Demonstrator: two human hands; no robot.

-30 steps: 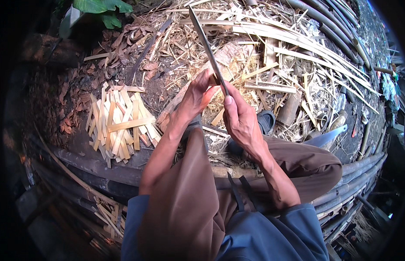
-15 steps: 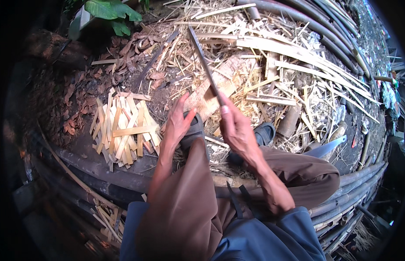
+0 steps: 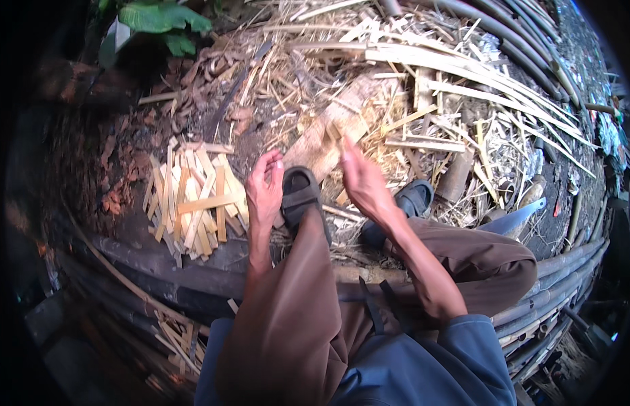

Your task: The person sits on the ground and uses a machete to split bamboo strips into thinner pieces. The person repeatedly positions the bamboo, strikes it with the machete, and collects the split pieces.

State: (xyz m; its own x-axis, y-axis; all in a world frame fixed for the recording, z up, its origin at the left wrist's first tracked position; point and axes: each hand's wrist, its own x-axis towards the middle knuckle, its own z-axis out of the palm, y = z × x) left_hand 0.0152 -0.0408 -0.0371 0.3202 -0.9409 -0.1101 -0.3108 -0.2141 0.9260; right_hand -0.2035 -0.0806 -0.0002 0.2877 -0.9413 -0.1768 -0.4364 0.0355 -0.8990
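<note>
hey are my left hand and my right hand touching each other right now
Apart. The head view shows a plain gap between the left hand and the right hand, with a dark sandal visible in it.

The left hand (image 3: pixel 263 193), a second ago up against the blade in the upper middle, is now resting lower and farther left, just beside the left sandal (image 3: pixel 300 195). Its fingers (image 3: pixel 269 158), spreading half a second ago, are now curling inward. That sandal, mostly hidden at first, is now showing near the centre. The long blade is no longer crossing the upper middle as a clear dark line; the right hand (image 3: pixel 364 181) is blurring, so its grip is unclear. A short wood piece (image 3: pixel 334 130) is showing uncrossed by the blade.
</note>
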